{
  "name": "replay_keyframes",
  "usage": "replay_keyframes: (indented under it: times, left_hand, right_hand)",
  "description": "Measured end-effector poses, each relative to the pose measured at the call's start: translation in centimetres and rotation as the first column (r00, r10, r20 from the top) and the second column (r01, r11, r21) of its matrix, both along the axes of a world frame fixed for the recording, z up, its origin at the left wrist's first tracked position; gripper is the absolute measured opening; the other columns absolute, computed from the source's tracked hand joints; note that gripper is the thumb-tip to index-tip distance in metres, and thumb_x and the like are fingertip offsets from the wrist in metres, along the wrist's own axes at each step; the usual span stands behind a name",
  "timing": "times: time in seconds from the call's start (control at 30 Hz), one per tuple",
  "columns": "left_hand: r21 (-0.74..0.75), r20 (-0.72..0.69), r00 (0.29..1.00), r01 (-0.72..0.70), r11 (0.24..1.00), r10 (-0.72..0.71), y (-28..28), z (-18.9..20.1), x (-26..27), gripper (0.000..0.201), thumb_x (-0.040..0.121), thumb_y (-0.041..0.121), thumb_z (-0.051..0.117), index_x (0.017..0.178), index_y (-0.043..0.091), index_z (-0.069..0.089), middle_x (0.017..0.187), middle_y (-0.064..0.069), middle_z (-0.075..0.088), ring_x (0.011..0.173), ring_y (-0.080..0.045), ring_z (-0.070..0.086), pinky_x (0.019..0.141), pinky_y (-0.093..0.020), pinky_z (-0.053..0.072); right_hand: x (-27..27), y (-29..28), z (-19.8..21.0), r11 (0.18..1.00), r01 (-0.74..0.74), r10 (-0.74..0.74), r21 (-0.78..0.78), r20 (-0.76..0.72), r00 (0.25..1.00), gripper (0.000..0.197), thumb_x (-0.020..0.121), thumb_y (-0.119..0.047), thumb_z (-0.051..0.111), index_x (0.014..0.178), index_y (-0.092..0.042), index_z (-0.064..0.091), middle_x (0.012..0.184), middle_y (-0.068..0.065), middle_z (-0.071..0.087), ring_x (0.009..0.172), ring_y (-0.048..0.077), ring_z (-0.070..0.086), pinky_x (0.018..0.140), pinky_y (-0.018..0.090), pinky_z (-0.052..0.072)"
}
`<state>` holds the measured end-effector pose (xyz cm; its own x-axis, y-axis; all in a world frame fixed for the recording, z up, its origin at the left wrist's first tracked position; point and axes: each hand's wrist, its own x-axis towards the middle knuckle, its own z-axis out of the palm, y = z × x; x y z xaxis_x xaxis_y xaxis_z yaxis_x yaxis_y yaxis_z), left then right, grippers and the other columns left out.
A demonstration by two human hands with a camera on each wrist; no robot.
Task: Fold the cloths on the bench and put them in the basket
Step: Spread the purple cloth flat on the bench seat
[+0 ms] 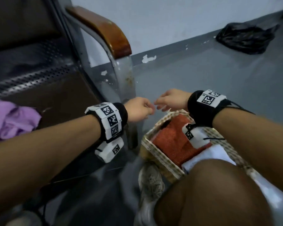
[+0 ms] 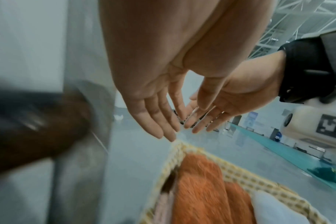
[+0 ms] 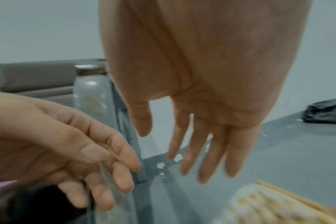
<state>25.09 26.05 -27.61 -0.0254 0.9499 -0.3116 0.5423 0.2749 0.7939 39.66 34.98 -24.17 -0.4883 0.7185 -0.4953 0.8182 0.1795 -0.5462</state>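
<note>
The orange cloth (image 1: 175,141) lies folded inside the basket (image 1: 155,154) on the floor, beside a white cloth (image 1: 217,154). A purple cloth (image 1: 11,118) remains unfolded on the counter (image 1: 44,88), well apart from the basket. The left hand (image 1: 137,110) and right hand (image 1: 171,99) hover above the basket's far rim, fingers extended, holding nothing. Judged step: placement complete. Next move: reach left to the purple cloth, spread it flat, and fold it.

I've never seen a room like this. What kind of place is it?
Probably a waiting area or public hall: a perforated metal bench with a brown wooden armrest, a painted grey floor, and a black plastic bag by the wall.
</note>
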Motion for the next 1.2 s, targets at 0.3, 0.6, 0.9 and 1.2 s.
replay_keyframes:
  times: [0.3, 0.6, 0.9, 1.2]
  left_hand:
    - [0.118, -0.300, 0.896, -0.306, 0.945, 0.328, -13.8, 5.9, -18.0, 0.009, 0.086, 0.031, 0.067, 0.094, 0.027, 0.067, 0.093, 0.006, 0.074, 0.090, -0.015, 0.069, 0.085, -0.034, 0.054]
    - [-0.056, -0.700, 0.583, -0.621, 0.782, 0.413, -27.2, -2.0, -27.7, 0.069, 0.078, 0.063, 0.064, 0.132, 0.021, 0.050, 0.134, -0.016, 0.053, 0.123, -0.038, 0.050, 0.102, -0.045, 0.044]
    - [0.211, -0.478, 0.588, -0.644, 0.735, 0.652, -29.8, -2.5, -30.9, 0.018, 0.095, 0.015, 0.050, 0.101, 0.008, 0.065, 0.112, -0.018, 0.070, 0.105, -0.035, 0.063, 0.085, -0.035, 0.045]
    - [0.315, 0.317, 0.627, -0.777, 0.545, 0.712, -26.0, 5.5, -29.5, 0.042, 0.080, 0.020, 0.060, 0.121, 0.017, 0.058, 0.112, -0.004, 0.063, 0.095, -0.011, 0.057, 0.076, -0.024, 0.046]
  right_hand:
    - [-21.0, -9.6, 3.3, 0.895, -0.446, 0.429, -0.023, -0.233, 0.873, 0.024, 0.097, -0.025, 0.056, 0.103, -0.007, 0.071, 0.084, 0.002, 0.071, 0.072, 0.014, 0.064, 0.063, 0.025, 0.044]
    - [-33.3, -18.6, -3.5, 0.675, -0.724, 0.733, 0.142, -0.016, 0.680, 0.035, 0.092, -0.027, 0.066, 0.125, -0.016, 0.068, 0.117, 0.003, 0.072, 0.108, 0.020, 0.065, 0.092, 0.024, 0.048]
    - [-36.5, -20.7, -6.0, 0.601, -0.768, 0.773, 0.223, 0.082, 0.629, 0.094, 0.075, -0.050, 0.081, 0.152, -0.028, 0.033, 0.132, 0.010, 0.058, 0.120, 0.028, 0.055, 0.096, 0.026, 0.044]
    - [-35.7, -20.3, -1.0, 0.856, -0.444, 0.516, 0.263, -0.469, 0.717, 0.025, 0.099, -0.020, 0.051, 0.116, -0.015, 0.069, 0.108, 0.010, 0.071, 0.100, 0.025, 0.068, 0.083, 0.036, 0.055]
